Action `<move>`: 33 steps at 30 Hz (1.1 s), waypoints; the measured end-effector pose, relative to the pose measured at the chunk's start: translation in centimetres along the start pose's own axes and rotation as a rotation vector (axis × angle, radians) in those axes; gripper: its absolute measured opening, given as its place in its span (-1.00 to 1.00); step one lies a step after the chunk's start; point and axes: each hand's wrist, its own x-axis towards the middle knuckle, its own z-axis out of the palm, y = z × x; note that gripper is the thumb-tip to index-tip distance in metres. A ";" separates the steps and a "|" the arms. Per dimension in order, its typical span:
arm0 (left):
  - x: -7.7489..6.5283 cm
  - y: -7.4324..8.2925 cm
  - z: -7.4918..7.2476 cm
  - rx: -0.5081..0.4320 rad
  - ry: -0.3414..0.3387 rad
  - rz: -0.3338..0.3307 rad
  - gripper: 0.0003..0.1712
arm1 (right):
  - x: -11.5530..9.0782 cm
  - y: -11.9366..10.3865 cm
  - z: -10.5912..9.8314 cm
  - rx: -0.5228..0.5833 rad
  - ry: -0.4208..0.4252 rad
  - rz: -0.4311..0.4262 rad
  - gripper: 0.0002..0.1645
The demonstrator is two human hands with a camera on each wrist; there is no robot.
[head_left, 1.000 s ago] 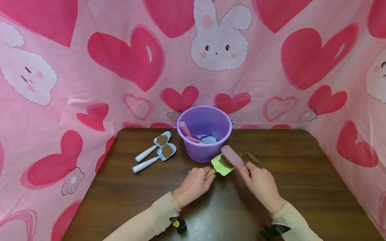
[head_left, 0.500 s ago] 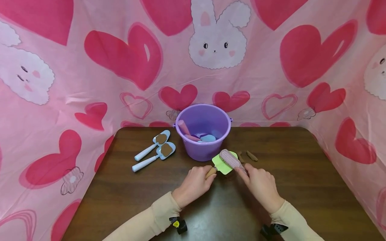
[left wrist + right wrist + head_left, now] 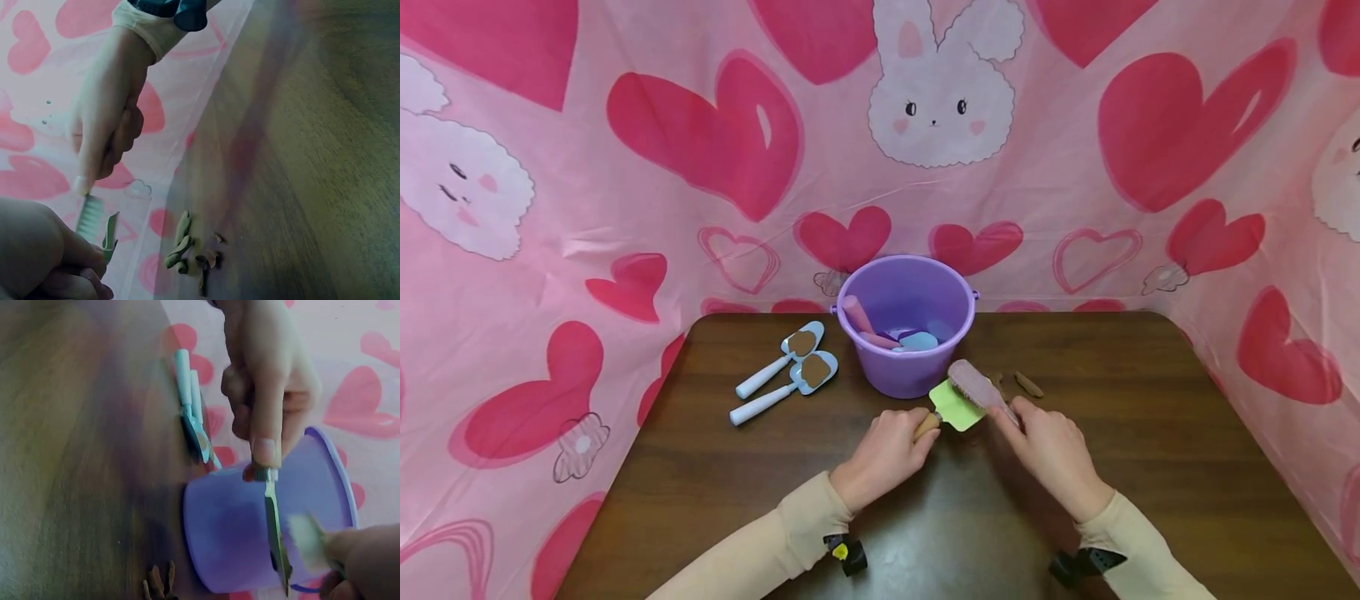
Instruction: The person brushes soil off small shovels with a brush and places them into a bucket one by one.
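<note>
Lime-green, the blade of the small shovel (image 3: 955, 408) lies between your hands in the head view, just beyond your left hand (image 3: 889, 454), whose fingers are wrapped round its wooden handle. Your right hand (image 3: 1054, 454) grasps the handle of the pink brush (image 3: 973, 383), whose head slants across the far right part of the blade. Both tools are just in front of the purple bucket (image 3: 897, 372), toward its right side. Well to the left, two blue scoops (image 3: 763, 407) bearing brown patches lie on the tabletop (image 3: 925, 533); brown pieces (image 3: 1028, 385) lie to the right of the blade.

In the left wrist view, your left hand fills the lower left corner and your right hand the upper part. The brush's pale bristles and the shovel's blade, seen edge-on, appear side by side between them; brown pieces are scattered on the tabletop to the right.

In the right wrist view, your left hand appears at the top, gripping the shovel, with dark matter along its blade. Your right hand holds the blurred brush just beside that blade; the bucket stands behind both.
</note>
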 end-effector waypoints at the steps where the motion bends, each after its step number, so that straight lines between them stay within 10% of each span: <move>1: 0.0 0.0 0.0 -0.003 0.003 0.001 -0.80 | -0.1 0.0 0.1 -0.017 0.004 -0.027 -0.58; 22: -0.5 0.4 0.5 0.013 0.011 0.055 -0.70 | -0.1 1.1 0.0 -0.060 0.009 0.083 -0.48; 33: 0.0 0.7 0.0 -0.043 0.037 0.007 -0.75 | -0.5 0.6 -0.7 -0.072 0.033 -0.088 -0.55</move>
